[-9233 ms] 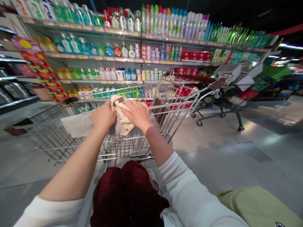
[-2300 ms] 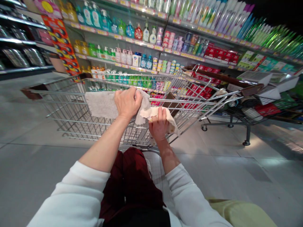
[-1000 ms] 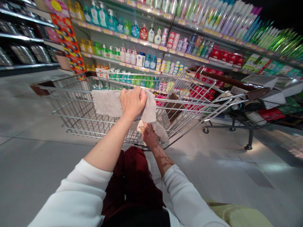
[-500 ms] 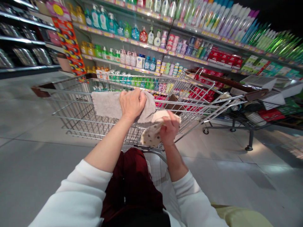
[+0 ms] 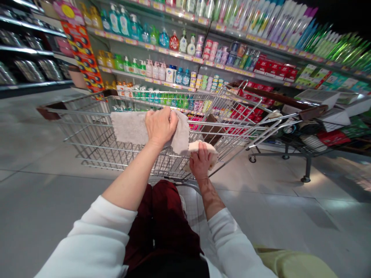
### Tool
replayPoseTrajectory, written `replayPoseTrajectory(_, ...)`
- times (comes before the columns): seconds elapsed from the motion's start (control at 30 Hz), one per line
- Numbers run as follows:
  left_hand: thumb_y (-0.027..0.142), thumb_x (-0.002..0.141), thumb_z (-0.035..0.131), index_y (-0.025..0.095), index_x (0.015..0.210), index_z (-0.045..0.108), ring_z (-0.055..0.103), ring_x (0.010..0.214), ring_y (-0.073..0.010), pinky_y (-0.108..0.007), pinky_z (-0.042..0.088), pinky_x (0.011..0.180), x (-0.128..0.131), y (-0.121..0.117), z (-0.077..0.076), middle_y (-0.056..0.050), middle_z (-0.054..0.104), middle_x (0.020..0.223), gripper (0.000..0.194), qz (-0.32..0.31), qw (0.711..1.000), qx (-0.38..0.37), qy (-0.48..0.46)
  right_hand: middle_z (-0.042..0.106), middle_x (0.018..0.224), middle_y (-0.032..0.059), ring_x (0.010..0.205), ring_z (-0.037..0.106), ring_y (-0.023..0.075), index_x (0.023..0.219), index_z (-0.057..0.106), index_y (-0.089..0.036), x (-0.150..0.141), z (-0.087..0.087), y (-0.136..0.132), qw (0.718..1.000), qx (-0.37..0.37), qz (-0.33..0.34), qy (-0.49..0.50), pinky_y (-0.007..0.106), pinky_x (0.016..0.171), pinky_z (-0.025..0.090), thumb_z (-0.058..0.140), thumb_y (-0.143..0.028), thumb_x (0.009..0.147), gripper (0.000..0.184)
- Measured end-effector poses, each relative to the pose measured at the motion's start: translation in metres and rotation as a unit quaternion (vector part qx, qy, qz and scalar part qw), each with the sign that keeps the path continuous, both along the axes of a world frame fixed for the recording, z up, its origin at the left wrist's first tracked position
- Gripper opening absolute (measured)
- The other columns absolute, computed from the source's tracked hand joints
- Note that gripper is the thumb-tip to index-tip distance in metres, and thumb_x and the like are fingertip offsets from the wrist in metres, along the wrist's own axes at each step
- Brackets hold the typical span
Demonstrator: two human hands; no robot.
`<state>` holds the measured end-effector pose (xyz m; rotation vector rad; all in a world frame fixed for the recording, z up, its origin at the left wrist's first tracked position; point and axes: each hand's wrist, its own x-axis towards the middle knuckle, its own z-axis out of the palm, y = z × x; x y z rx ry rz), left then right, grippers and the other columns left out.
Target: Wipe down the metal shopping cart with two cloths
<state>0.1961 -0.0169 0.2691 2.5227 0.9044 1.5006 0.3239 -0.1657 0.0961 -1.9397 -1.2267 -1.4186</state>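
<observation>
A wire shopping cart (image 5: 133,148) stands sideways before me. Over its near top rail hangs a grey cloth (image 5: 129,127). My left hand (image 5: 161,125) is closed around the rail with that cloth bunched under its fingers. To the right and lower, my right hand (image 5: 199,160) presses a cream cloth (image 5: 213,156) against the wire side of the cart. Its fingers lie over the cloth's top part, bent and close together. The palm side and the lower part of this cloth are mostly hidden behind the hand.
Shelves (image 5: 179,54) of soap bottles, cans and boxes run behind the cart. On the right stands a second cart (image 5: 307,154) loaded with boxes and packages. Something pale green (image 5: 292,264), partly cut off, is at the bottom right. Grey tiles (image 5: 58,216) cover the floor.
My right hand has moved slightly down and left, turning flatter onto the cream cloth. The cloth's spotted hanging part is now mostly hidden. My left hand stays on the rail.
</observation>
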Motion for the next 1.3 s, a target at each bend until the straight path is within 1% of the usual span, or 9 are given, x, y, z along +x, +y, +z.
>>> replayPoseTrajectory(0.17,0.034,0.101,0.04,0.025,0.079,0.046,0.059,0.078,-0.0246,-0.041,0.035,0.083,0.0,0.001,-0.001,-0.006,0.064,0.075,0.025,-0.002,1.0,0.01,-0.011,0.072,0.139,0.0116,0.136,0.056,0.0247,0.098,0.077,-0.025,-0.008,-0.021,-0.008,0.997,0.002,0.07,-0.028,0.042,0.107,0.034,0.061,-0.021,0.095,0.017)
replayPoseTrajectory(0.3,0.033,0.101,0.039,0.025,0.079,0.046,0.059,0.077,-0.0245,-0.042,0.035,0.082,0.0,0.002,-0.002,-0.007,0.065,0.075,0.025,0.007,1.0,0.023,-0.005,0.078,0.128,0.0032,0.12,0.063,0.0181,0.092,0.077,-0.027,-0.007,-0.01,-0.016,0.994,-0.028,0.099,-0.025,0.034,0.104,0.038,0.063,-0.012,0.093,0.02)
replayPoseTrajectory(0.4,0.032,0.101,0.039,0.025,0.079,0.047,0.058,0.075,-0.024,-0.041,0.036,0.081,0.0,0.003,-0.003,-0.006,0.065,0.075,0.025,0.011,0.999,0.035,-0.003,0.076,0.126,0.0048,0.112,0.063,0.0191,0.094,0.077,-0.026,0.007,0.022,-0.029,0.997,0.001,0.082,-0.008,0.035,0.105,0.043,0.057,-0.012,0.093,0.024)
replayPoseTrajectory(0.57,0.033,0.1,0.041,0.025,0.077,0.046,0.058,0.075,-0.0234,-0.041,0.036,0.08,-0.001,0.001,-0.001,-0.005,0.066,0.074,0.024,0.01,0.999,0.035,-0.007,0.068,0.136,0.0161,0.117,0.059,0.0316,0.096,0.077,-0.02,0.057,0.104,-0.058,0.981,0.191,-0.013,-0.021,0.054,0.105,0.044,0.048,-0.02,0.092,0.029)
replayPoseTrajectory(0.67,0.034,0.1,0.04,0.025,0.076,0.043,0.058,0.073,-0.0233,-0.041,0.036,0.081,-0.002,0.0,-0.001,-0.005,0.067,0.075,0.026,0.01,1.0,0.024,-0.011,0.06,0.15,0.0193,0.132,0.053,0.0366,0.106,0.077,-0.019,0.078,0.13,-0.067,0.978,0.202,-0.047,0.026,0.056,0.109,0.041,0.043,-0.023,0.095,0.036)
replayPoseTrajectory(0.77,0.034,0.101,0.039,0.025,0.075,0.042,0.058,0.073,-0.0235,-0.042,0.036,0.082,-0.002,0.0,-0.001,-0.006,0.068,0.076,0.027,0.004,1.0,0.021,-0.019,0.057,0.152,0.021,0.146,0.046,0.0354,0.107,0.075,-0.018,0.077,0.114,-0.063,0.983,0.17,-0.041,0.051,0.057,0.114,0.041,0.041,-0.027,0.097,0.036)
replayPoseTrajectory(1.07,0.036,0.101,0.038,0.025,0.079,0.047,0.06,0.08,-0.0251,-0.042,0.036,0.085,0.0,0.003,-0.004,-0.007,0.066,0.077,0.027,0.0,1.0,0.015,-0.009,0.073,0.133,0.0141,0.136,0.059,0.0232,0.093,0.073,-0.021,0.017,-0.025,-0.046,0.998,0.037,0.053,0.018,0.042,0.112,0.051,0.05,-0.01,0.09,0.026)
replayPoseTrajectory(1.17,0.036,0.101,0.037,0.025,0.08,0.047,0.06,0.081,-0.0259,-0.043,0.036,0.087,0.0,0.002,-0.004,-0.008,0.066,0.079,0.026,0.002,1.0,0.009,0.0,0.077,0.125,0.0083,0.122,0.066,0.0209,0.091,0.075,-0.024,0.006,-0.026,-0.054,0.997,-0.01,0.06,0.041,0.037,0.107,0.053,0.053,-0.006,0.08,0.031)
replayPoseTrajectory(1.3,0.037,0.102,0.037,0.025,0.081,0.049,0.061,0.082,-0.0258,-0.043,0.035,0.088,0.002,0.002,-0.005,-0.008,0.067,0.08,0.027,-0.003,1.0,0.003,-0.003,0.078,0.116,0.0074,0.109,0.069,0.0231,0.095,0.075,-0.024,0.003,0.03,-0.064,0.993,0.047,0.073,0.081,0.038,0.099,0.056,0.052,-0.011,0.078,0.032)
